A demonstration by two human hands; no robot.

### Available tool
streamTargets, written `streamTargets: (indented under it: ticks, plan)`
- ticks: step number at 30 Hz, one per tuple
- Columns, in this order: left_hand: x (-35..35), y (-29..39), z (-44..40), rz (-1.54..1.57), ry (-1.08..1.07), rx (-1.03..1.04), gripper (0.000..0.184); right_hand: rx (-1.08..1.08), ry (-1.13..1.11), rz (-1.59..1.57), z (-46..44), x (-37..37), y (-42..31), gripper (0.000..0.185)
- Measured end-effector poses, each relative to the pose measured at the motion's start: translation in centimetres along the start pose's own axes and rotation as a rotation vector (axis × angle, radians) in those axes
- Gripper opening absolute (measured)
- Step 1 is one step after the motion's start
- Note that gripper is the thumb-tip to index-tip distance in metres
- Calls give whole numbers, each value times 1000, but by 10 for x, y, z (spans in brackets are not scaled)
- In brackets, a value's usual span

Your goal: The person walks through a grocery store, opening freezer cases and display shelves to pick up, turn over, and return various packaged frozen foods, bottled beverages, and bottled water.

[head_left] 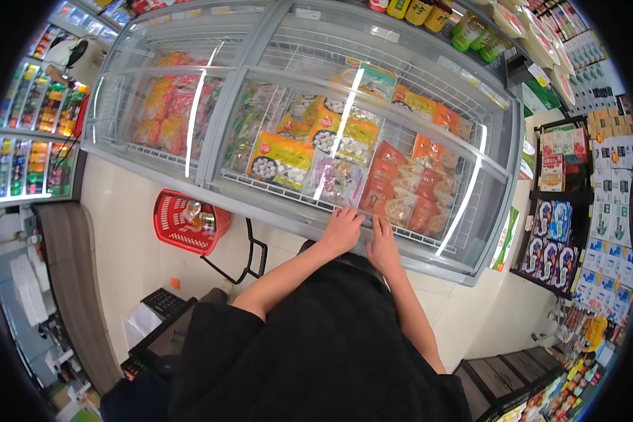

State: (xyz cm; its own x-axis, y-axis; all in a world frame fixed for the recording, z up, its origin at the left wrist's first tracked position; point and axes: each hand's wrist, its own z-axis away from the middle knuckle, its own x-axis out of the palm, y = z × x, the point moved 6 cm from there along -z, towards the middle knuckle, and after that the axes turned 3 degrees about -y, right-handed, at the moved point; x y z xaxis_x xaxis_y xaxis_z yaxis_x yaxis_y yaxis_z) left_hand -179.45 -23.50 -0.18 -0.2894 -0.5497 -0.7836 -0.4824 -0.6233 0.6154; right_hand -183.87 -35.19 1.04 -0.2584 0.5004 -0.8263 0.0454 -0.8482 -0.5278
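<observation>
My left hand (342,230) rests on the front edge of a chest freezer (274,214), its fingers stretched toward the glass. Close beside it, my right hand (382,243) touches the same edge, fingers extended and holding nothing. Under the sliding glass lid lie yellow bags of round white frozen food (280,160). A clear and purple bag (334,177) is just beyond my left fingertips. Red-brown packets (409,188) fill the wire basket in front of my right hand. Glare streaks hide parts of the bags.
A red shopping basket (163,224) holding a few packages stands on the floor at left, near a black metal frame (259,260). Bottles (429,14) line a shelf behind the freezer. Stacked cartons (615,204) are at right, and a drinks cooler (32,169) is at far left.
</observation>
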Motion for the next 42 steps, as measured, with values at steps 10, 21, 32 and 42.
streamTargets:
  ticks: [10,21,32,42]
  plan:
    - [1,3,36,184,147,-169,32,-39,-15,-49,25,6,1,64]
    - [-8,-126,275,-173,83,-1070,42,562,103,-551,235,17,124,36]
    - [100,-187,348,467,-177,-1291,55,1341,146,-1072,425,151,145,23]
    - [11,-171,334,-173,70,-1431,53,1375,-16,-923,477,182,80,29]
